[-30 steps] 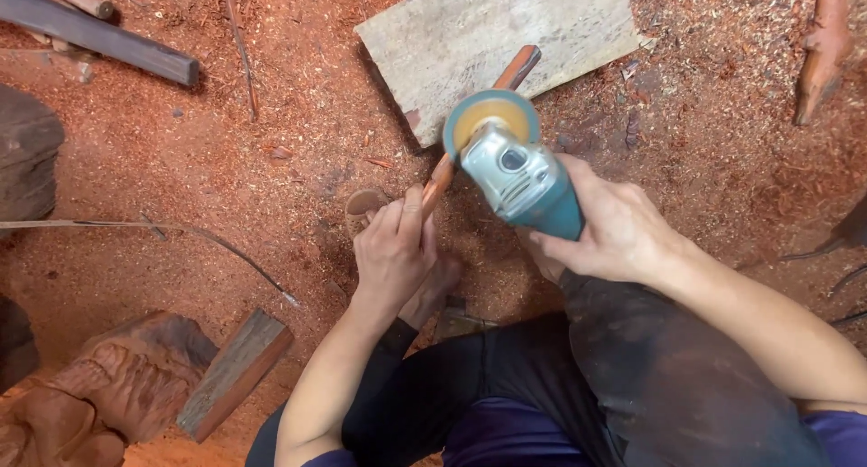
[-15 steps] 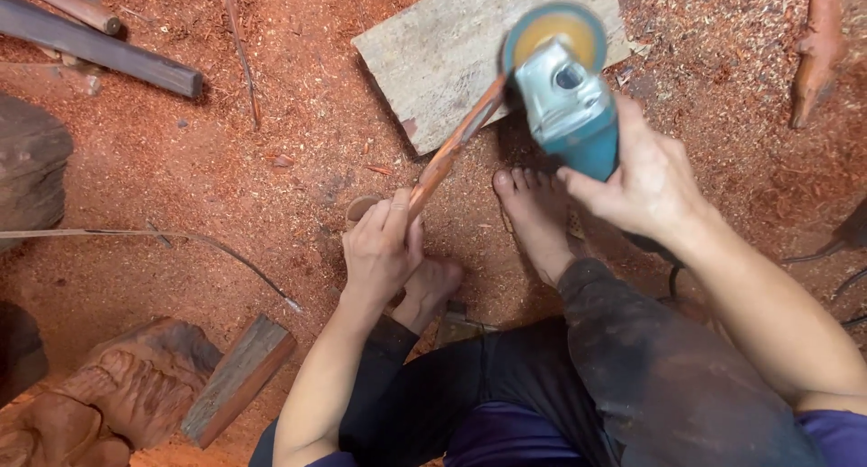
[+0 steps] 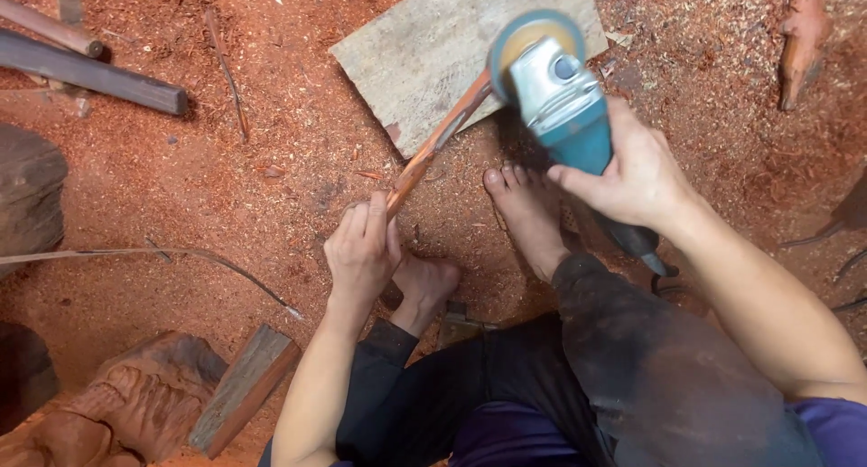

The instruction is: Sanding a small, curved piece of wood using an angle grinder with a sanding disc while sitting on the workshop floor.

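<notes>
The fingers of the left hand (image 3: 363,250) are closing around the lower end of a thin reddish wooden stick (image 3: 440,140), which is leaning up and away toward a grey board (image 3: 424,51) lying on the sawdust floor (image 3: 226,205). The right hand (image 3: 637,173) is gripping the teal body of an angle grinder (image 3: 555,92), fingers wrapped tight, and its disc is meeting the upper end of the stick (just over the board edge). Two bare feet are resting between the hands. A carved wood piece (image 3: 135,404) is lying at lower left, dark bars (image 3: 90,70) at upper left.
</notes>
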